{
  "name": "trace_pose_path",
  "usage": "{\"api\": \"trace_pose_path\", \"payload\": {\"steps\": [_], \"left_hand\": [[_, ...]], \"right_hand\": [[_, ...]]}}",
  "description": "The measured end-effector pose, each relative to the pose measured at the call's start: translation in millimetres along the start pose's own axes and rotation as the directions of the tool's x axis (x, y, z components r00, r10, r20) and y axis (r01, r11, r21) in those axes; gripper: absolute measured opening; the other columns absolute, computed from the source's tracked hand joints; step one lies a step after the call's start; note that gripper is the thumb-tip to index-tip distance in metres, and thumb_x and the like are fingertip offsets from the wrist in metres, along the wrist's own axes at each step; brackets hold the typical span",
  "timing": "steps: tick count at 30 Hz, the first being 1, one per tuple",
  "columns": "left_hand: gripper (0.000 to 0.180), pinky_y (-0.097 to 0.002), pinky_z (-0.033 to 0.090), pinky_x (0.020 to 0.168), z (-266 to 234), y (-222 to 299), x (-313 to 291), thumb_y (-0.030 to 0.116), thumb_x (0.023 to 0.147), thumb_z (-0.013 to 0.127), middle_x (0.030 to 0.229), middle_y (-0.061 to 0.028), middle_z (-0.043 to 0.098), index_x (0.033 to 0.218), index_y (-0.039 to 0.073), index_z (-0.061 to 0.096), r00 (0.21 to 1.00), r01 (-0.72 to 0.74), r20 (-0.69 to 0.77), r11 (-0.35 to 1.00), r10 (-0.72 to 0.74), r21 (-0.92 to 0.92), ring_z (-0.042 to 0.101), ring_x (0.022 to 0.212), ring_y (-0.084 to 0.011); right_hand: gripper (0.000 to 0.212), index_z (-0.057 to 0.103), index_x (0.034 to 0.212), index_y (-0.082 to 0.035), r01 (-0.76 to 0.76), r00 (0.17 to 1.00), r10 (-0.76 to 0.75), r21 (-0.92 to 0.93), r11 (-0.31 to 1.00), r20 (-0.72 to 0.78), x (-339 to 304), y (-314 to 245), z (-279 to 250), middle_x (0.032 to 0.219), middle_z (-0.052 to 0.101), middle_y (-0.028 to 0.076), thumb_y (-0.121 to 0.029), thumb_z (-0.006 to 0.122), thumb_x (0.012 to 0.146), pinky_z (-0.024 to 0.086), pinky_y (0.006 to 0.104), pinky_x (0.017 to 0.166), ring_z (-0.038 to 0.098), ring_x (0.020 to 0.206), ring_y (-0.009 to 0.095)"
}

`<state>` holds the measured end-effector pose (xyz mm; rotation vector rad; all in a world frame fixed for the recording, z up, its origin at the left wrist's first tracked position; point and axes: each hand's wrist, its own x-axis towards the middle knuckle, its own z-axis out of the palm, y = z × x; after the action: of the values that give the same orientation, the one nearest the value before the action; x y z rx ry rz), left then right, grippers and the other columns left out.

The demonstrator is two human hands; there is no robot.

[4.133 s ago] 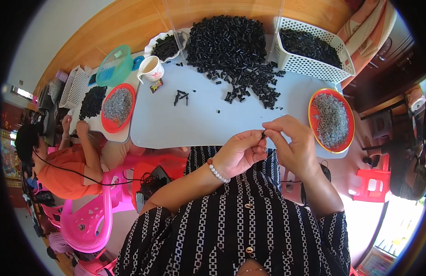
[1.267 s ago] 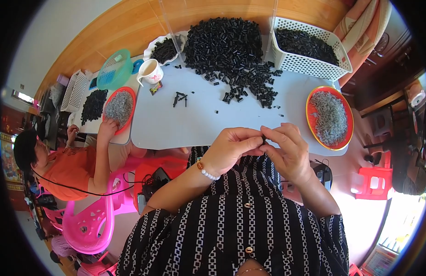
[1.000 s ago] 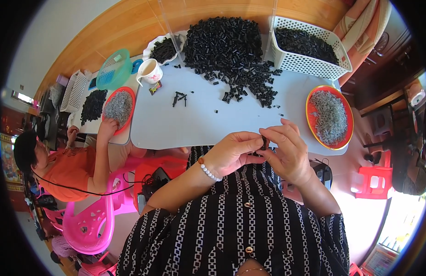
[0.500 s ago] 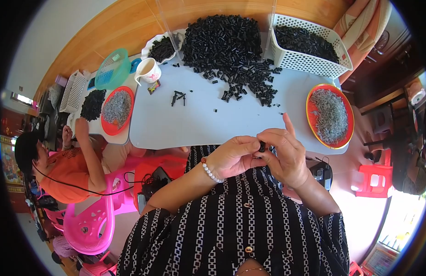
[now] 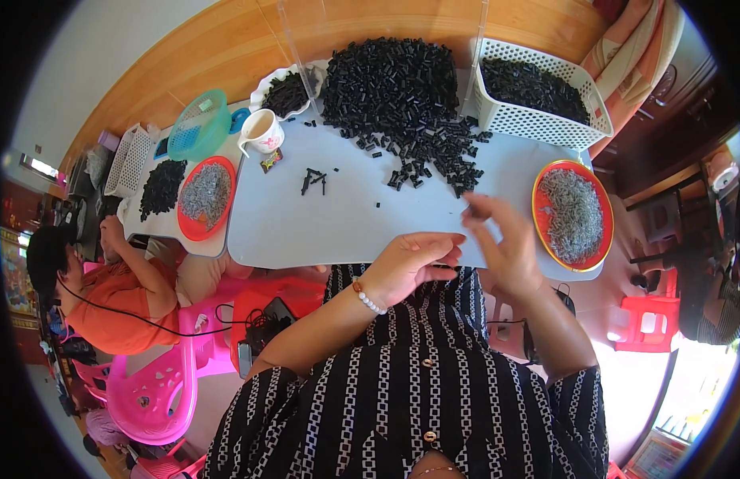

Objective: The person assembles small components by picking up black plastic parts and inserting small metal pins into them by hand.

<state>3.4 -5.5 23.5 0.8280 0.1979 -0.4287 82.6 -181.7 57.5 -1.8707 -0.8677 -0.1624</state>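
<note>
My left hand (image 5: 410, 267), with a beaded bracelet at the wrist, is in front of the table's near edge. Its thumb and fingers curl together; whatever lies inside is hidden. To its right, my right hand (image 5: 506, 247) reaches over the table, smeared by motion. A dark spot shows at its fingertips, too blurred to name. Beyond it spreads a big heap of small black plastic pieces (image 5: 394, 88), its loose near end close to those fingertips. At the right stands a red plate (image 5: 539, 231) of small clear or silvery pieces (image 5: 573, 215).
A white perforated basket (image 5: 538, 120) of black parts stands at the back right. Some thin black pieces (image 5: 312, 180) lie on the grey table (image 5: 282, 231). A mug (image 5: 262, 132), a scalloped dish (image 5: 262, 96) and a green basket (image 5: 198, 128) are leftward. A co-worker in orange (image 5: 122, 303) sits left.
My hands have parted. The right one has moved forward and right toward the loose black pieces, while the left stays near where it was. The co-worker's hands have drawn back.
</note>
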Motion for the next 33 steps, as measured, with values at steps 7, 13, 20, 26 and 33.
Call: {"api": "trace_pose_path", "payload": {"steps": [7,13,20,26,33], "left_hand": [[0.017,-0.0244,0.051,0.073,-52,18,30,0.010,0.081,0.071,0.090,-0.0068,0.070,0.097,0.005,0.072,0.795,-0.263,-0.078,0.457,0.602,0.849,0.065,0.077,-0.0127],[0.015,-0.0354,0.049,0.068,-51,33,65,0.014,0.074,0.072,0.083,-0.0066,0.065,0.089,0.010,0.072,0.690,-0.117,0.073,0.011,0.720,0.993,0.061,0.079,-0.0247],[0.011,-0.0380,0.047,0.066,-59,32,82,0.015,0.074,0.074,0.079,-0.0032,0.064,0.083,0.011,0.069,0.666,0.029,0.255,-0.365,0.701,0.931,0.058,0.076,-0.0266],[0.008,-0.0372,0.044,0.068,-55,27,72,0.015,0.078,0.071,0.078,-0.0029,0.066,0.082,0.010,0.066,0.641,-0.173,0.216,-0.135,0.736,0.976,0.058,0.073,-0.0237],[0.017,-0.0276,0.048,0.060,-30,13,41,0.012,0.083,0.068,0.082,-0.0074,0.067,0.099,0.006,0.070,0.728,-0.286,0.085,0.188,0.681,0.940,0.058,0.064,-0.0163]], "right_hand": [[0.033,0.062,0.118,-0.005,-0.070,0.957,-0.024,-0.309,0.948,-0.290,105,82,-57,0.087,0.067,0.013,-0.001,0.054,0.087,0.051,0.0324,0.072,0.065,0.076,0.023],[0.052,0.049,0.135,-0.014,-0.217,0.955,0.010,-0.675,0.705,-0.297,144,109,-77,0.120,0.058,0.013,-0.014,0.057,0.084,0.038,0.0492,0.096,0.058,0.108,0.030],[0.014,0.072,0.085,-0.013,-0.239,0.970,0.222,-0.600,0.764,-0.104,62,72,-84,0.082,0.069,0.007,-0.019,0.060,0.084,0.040,0.0415,0.087,0.065,0.083,0.024],[0.010,0.072,0.081,-0.012,-0.183,0.893,0.449,-0.879,0.440,0.039,0,60,-108,0.081,0.069,0.008,-0.016,0.064,0.078,0.038,0.0429,0.088,0.064,0.080,0.025],[0.005,0.070,0.075,-0.014,0.003,0.906,0.391,-0.924,0.382,0.164,-37,77,-109,0.082,0.066,0.004,-0.014,0.065,0.075,0.036,0.0417,0.085,0.061,0.087,0.023]]}}
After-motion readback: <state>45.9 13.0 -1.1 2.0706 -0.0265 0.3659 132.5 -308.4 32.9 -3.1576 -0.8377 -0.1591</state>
